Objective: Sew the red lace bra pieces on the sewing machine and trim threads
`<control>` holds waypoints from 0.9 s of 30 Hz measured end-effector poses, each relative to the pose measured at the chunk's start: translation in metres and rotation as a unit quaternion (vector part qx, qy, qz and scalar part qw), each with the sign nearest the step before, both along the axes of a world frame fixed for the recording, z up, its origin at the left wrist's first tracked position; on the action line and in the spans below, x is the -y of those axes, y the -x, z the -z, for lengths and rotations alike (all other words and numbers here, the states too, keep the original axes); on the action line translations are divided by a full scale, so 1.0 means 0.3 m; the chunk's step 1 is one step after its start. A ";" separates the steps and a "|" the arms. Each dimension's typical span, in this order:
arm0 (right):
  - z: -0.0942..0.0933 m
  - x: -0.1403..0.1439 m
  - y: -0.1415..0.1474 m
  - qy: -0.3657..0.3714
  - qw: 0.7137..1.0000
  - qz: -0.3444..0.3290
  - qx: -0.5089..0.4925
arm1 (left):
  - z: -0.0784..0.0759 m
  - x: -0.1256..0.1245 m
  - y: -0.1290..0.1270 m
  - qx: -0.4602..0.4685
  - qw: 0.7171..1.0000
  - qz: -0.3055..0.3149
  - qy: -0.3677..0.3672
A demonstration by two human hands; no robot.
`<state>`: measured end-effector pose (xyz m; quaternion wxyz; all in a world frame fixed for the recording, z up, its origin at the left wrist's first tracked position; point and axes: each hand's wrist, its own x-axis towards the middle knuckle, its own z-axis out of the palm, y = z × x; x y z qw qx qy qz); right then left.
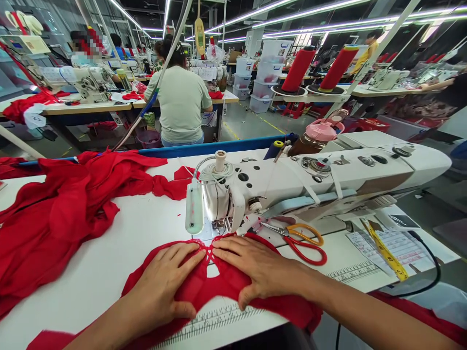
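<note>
A red fabric garment piece (226, 279) lies spread on the white sewing table, with crossing strips and small gaps at its middle. My left hand (166, 277) rests flat on its left half, fingers stretched toward the crossing strips. On the right half lies my right hand (257, 270), palm down, its fingertips close to the same strips. Just beyond my fingertips is the needle and presser foot area of a white sewing machine (219, 226). Scissors with orange and red handles (304, 238) lie to the right of my right hand.
A heap of red fabric (69, 209) covers the table's left. A yellow tape measure (386, 250) lies over papers at right. A pink-lidded bottle (321, 133) stands behind the machine, near red thread cones (299, 70). A co-worker (180, 102) sits ahead, back turned.
</note>
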<state>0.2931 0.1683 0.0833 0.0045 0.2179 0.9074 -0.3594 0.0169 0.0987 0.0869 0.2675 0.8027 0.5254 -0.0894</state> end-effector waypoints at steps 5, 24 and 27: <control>0.002 -0.003 0.002 0.002 1.000 -0.003 0.009 | -0.021 -0.016 0.000 -0.009 1.000 0.016 0.014; -0.001 -0.012 -0.007 0.019 1.000 -0.018 0.003 | -0.002 -0.032 0.026 -0.009 0.999 0.050 0.010; -0.004 -0.016 -0.008 0.022 1.000 -0.022 -0.001 | 0.006 -0.027 0.030 0.001 0.999 0.051 -0.002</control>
